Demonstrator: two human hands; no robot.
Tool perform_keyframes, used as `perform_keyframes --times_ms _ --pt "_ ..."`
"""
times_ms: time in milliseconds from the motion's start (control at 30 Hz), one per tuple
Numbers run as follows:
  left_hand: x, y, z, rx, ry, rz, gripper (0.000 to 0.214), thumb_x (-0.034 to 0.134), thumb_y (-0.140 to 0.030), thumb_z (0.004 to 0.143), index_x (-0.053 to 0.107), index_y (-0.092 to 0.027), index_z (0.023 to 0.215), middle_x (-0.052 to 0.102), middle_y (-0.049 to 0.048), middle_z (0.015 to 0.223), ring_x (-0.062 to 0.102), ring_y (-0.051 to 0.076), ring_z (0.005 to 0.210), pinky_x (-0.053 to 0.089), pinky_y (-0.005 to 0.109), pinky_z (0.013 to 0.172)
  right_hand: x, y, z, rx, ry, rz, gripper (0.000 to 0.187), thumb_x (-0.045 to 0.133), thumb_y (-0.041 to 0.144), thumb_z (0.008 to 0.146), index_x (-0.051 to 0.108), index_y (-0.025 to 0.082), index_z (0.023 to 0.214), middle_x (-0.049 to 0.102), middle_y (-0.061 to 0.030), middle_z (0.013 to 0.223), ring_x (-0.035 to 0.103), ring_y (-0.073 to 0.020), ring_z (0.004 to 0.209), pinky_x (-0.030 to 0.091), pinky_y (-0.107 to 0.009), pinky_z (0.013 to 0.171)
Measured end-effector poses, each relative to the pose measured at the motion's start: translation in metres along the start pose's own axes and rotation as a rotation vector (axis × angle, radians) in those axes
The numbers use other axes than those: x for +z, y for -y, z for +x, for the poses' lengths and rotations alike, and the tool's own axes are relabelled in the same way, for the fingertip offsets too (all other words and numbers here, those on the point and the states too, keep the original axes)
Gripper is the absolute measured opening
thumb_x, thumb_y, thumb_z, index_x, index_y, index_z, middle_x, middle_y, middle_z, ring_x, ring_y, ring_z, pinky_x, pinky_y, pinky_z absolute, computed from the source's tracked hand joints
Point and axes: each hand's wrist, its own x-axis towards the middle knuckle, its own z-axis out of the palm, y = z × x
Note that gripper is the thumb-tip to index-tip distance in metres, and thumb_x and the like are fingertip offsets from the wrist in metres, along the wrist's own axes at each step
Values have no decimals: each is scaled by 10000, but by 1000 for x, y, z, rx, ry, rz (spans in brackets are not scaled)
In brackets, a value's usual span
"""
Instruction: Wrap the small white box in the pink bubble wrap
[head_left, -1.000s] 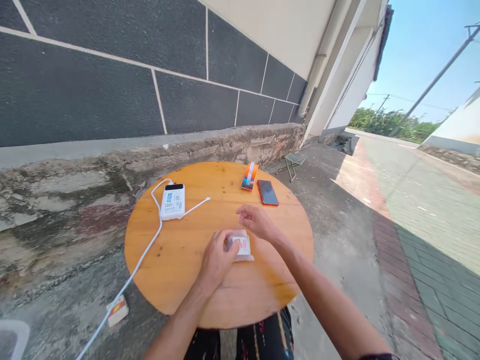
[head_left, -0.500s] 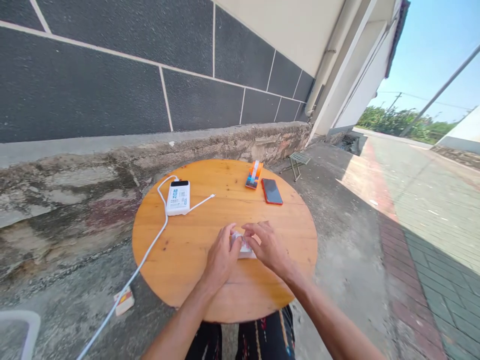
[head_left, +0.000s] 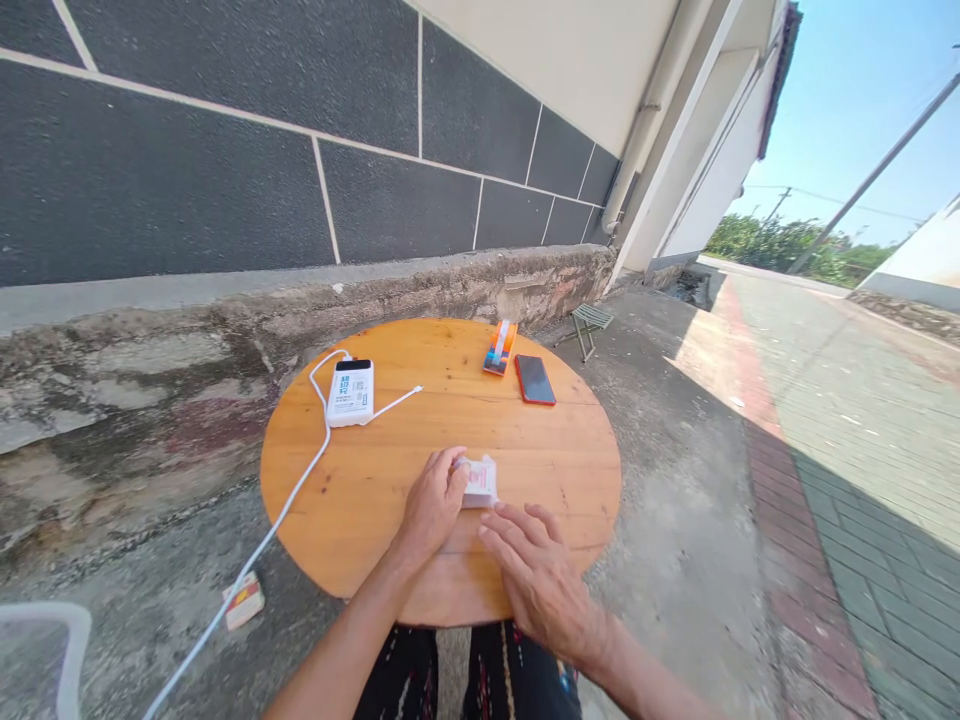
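Note:
A small white packet with red print (head_left: 480, 480) lies near the middle of the round wooden table (head_left: 375, 500). My left hand (head_left: 435, 500) grips its left end, thumb on the near side and fingers curled at the far corner. Just in front of the packet, on its near right side, is my right hand (head_left: 536, 570). Its fingers are stretched out and slightly apart, with nothing in them. What lies under my left fingers is hidden.
A white power bank (head_left: 351, 393) with white cables rests on the left of the table. Toward the back right are an orange tape dispenser (head_left: 499, 348) and a red-edged phone (head_left: 535, 380). A folding stool (head_left: 589, 325) stands beyond, beside the stone-based wall (head_left: 420, 290).
My right hand has let go of the packet and drawn back toward the table's near edge, its fingers straightening. My left hand stays at the packet. The view has shifted slightly.

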Motion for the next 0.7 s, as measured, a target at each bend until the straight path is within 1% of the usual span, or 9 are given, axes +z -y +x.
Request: perform_keyframes --times_ms 100,200,300,367,400,467,567,633,700 --pt "-1 -2 -1 5 -6 9 328 363 -317 915 546 -186 1152 588 93 1157 542 221 1091 429 390 946 1 -7 -6 163 -118 124 478 419 67 841 478 216 1291 519 -101 1313 460 -256 1211 370 -480 1005" --pt "-3 -4 -4 -2 1 -6 332 362 -346 915 545 -198 1149 583 88 1163 544 218 1093 427 381 947 11 -28 -2 328 -207 301 511 509 209 861 401 210 1361 462 -126 1357 427 -269 1258 386 -489 1022" --pt "-3 -5 -5 7 -5 -19 337 365 -359 911 547 -195 1144 584 88 1155 549 216 1084 435 373 939 24 -51 12 421 -170 485 774 663 375 791 281 196 1440 392 -158 1413 384 -301 1301 384 -509 1030" --pt "-3 -5 -6 19 -13 -26 342 372 -363 907 545 -196 1151 584 88 1155 557 215 1073 451 364 918 29 -61 25 418 -118 613 928 734 418 734 212 205 1472 346 -167 1447 382 -306 1306 379 -505 1035" --pt "-3 -4 -6 25 -16 -28 343 375 -363 905 545 -197 1153 585 88 1155 562 214 1064 460 359 905 31 -63 31 397 -99 670 963 750 416 723 191 209 1479 344 -166 1449 395 -300 1299 377 -496 1037" --pt "-2 -4 -6 31 -23 -26 342 378 -355 906 547 -194 1154 588 90 1153 571 210 1045 473 352 883 34 -64 41 355 -92 734 929 749 379 735 211 215 1475 413 -150 1406 453 -278 1252 379 -479 1036" --pt "-2 -5 -6 30 -33 -7 337 374 -341 908 549 -191 1154 593 90 1146 572 209 1043 474 354 882 40 -60 45 393 -145 714 746 718 317 763 357 232 1410 532 -100 1294 514 -252 1176 389 -464 1024" --pt "-2 -6 -6 21 -33 13 338 369 -345 911 550 -193 1153 595 88 1144 566 212 1056 465 361 896 44 -58 44 433 -178 706 675 710 300 766 415 236 1371 542 -86 1283 520 -244 1165 398 -446 1018" --pt "-3 -8 -5 8 -25 21 340 361 -356 916 553 -196 1146 597 86 1143 565 214 1060 462 366 903 45 -56 42 447 -190 714 662 708 296 769 426 226 1364 537 -90 1292 522 -239 1160 410 -429 1010"
